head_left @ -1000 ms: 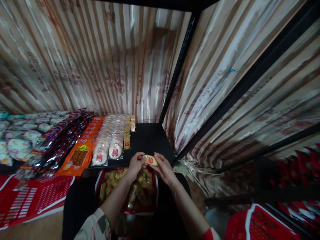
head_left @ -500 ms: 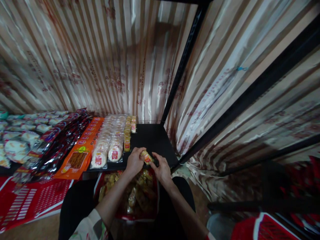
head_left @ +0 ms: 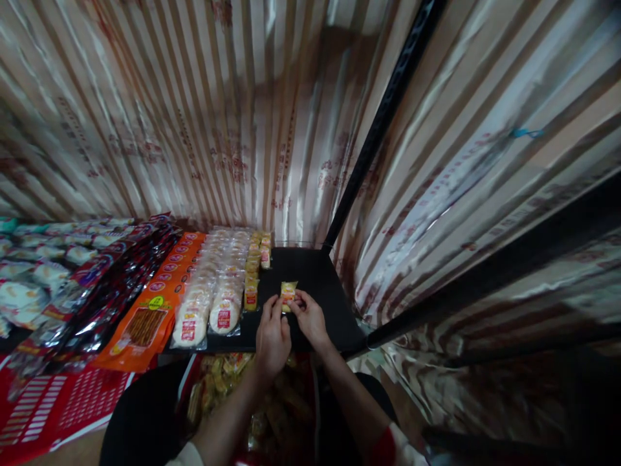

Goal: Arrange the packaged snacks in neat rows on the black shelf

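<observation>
A small yellow snack packet (head_left: 288, 291) with a red-and-white label stands between both hands, over the black shelf (head_left: 315, 275). My left hand (head_left: 274, 333) is closed, its fingertips pinching the packet's left side. My right hand (head_left: 309, 317) pinches its right side with thumb and fingers. To the left, matching yellow packets (head_left: 251, 291) stand in rows on the shelf. Below my forearms, a red basket (head_left: 317, 401) between my knees holds many wrapped yellow packets (head_left: 218, 382); my arms hide part of it.
Left of the yellow packets lie clear-wrapped round white crackers (head_left: 224, 314), an orange snack bag (head_left: 155, 310), dark red packs (head_left: 111, 291) and white packs (head_left: 29, 291). A red basket (head_left: 68, 401) sits lower left. Black shelf posts (head_left: 369, 149) and striped sheeting (head_left: 272, 129) border the shelf.
The snack packet has moved forward from the shelf's front edge and now faces me more upright. My hands have moved with it, and the view has shifted slightly.
</observation>
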Demonstrator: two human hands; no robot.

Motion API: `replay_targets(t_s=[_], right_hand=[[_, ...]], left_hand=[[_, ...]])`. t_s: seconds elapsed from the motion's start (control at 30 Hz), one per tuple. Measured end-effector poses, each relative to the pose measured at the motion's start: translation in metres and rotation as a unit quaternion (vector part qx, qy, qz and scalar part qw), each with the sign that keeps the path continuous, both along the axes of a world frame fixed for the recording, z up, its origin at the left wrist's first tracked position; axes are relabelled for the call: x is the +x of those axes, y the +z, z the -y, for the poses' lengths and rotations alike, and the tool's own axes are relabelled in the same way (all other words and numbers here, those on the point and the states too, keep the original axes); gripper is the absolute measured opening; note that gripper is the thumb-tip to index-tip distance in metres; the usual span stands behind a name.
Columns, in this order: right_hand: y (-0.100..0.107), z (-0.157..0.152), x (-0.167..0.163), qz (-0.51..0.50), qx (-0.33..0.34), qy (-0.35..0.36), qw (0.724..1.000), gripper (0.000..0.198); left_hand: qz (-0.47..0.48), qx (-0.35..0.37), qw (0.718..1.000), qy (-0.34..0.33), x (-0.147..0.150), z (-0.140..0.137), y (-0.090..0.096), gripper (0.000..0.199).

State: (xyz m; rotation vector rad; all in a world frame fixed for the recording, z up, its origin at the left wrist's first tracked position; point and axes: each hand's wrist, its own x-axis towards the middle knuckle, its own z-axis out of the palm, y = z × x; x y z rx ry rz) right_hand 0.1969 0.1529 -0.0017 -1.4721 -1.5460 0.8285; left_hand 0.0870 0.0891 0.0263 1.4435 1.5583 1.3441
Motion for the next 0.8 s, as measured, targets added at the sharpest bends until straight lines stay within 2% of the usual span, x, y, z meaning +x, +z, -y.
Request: replay_targets(t_s=[0.17, 0.3, 0.53, 0.8], right_hand=[[-0.007, -0.039, -0.024, -0.008, 0.006, -0.016, 1.000, 0.025], [-0.009, -0.063, -0.041, 0.012, 0.025, -0.023, 0.999, 0.023], [-0.014, -0.094, -0.057, 0.058, 0.034, -0.007, 0.998, 0.022], [-0.021, -0.112, -0.065, 0.098, 0.043, -0.008, 0.994, 0.023]], left_hand=[[0.092, -0.053, 0.994, 0.033, 0.002, -0.015, -0.020, 0.039], [0.114, -0.069, 0.989, 0.060, -0.002, -0.035, -0.027, 0.033], [0.150, -0.084, 0.984, 0.055, -0.001, -0.063, -0.028, 0.037], [0.179, -0.104, 0.978, 0.041, 0.000, -0.079, -0.029, 0.040]])
